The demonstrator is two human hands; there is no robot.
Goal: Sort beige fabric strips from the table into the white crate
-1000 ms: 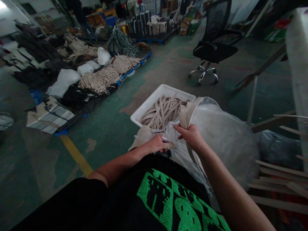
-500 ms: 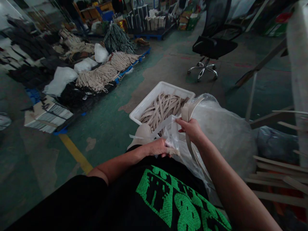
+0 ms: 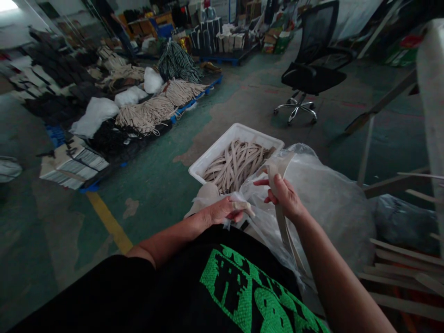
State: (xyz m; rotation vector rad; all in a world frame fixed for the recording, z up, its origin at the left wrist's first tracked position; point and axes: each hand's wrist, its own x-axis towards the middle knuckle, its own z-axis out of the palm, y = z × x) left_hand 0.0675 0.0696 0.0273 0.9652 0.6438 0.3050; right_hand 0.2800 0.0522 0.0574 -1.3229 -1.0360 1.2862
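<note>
Head view: the right hand (image 3: 285, 195) pinches a flat beige fabric strap (image 3: 282, 225) beneath its thumb, against a bulky translucent plastic bag (image 3: 329, 203); the left hand (image 3: 222, 211), fingers curled, seems to grip crumpled clear film (image 3: 255, 194). A white rectangular plastic bin (image 3: 209, 151) of flat beige strips (image 3: 239, 162) sits just beyond. The step looks like handling strap and film together; the next move calls for guiding the strap clear.

Two hands (image 3: 222, 211) (image 3: 288, 199), one tub (image 3: 215, 151)
</note>
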